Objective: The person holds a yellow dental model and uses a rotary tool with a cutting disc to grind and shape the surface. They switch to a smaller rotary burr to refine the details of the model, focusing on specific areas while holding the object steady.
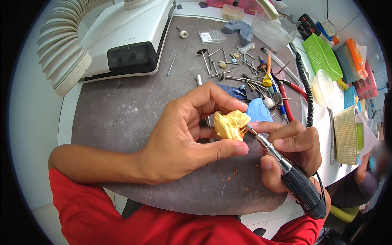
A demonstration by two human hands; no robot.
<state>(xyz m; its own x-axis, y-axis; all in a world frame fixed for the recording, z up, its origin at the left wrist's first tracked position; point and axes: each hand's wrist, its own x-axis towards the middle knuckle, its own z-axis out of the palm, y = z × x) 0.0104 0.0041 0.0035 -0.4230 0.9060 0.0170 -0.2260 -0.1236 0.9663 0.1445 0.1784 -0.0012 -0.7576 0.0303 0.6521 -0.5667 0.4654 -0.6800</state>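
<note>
- The left hand (173, 141) is closed around a crumpled yellow lump (228, 125), its thumb along the near side and its fingers curled over the far side.
- That yellow lump is held over the middle of the desk (122, 118), between the two hands.
- The right hand (300, 143) grips a rotary handpiece (304, 188), black at the near end and silvery toward the far end, which slants to the left and away from the person.
- A small bit (249, 127) at the tip of the handpiece is at the lump's right edge; whether it touches cannot be told.
- Orange shavings (229, 178) are scattered on the desk, on the near side of the hands.
- A smooth blue lump (260, 110) lies just beyond the yellow one, a little to the right.
- Farther off, many thin-shanked bits lie loose in a cluster, with one slim bit (172, 65) apart on the left.
- Pliers with red handles (288, 104) lie right of the blue lump.
- At the far left stands a white machine (122, 26) with a ribbed hose (61, 47).
- A grey curved block (243, 32) rests at the far side, near a flat clear case (216, 36).
- On the right are a green basket (325, 57) and, nearer, a cream basket (345, 136).
</note>
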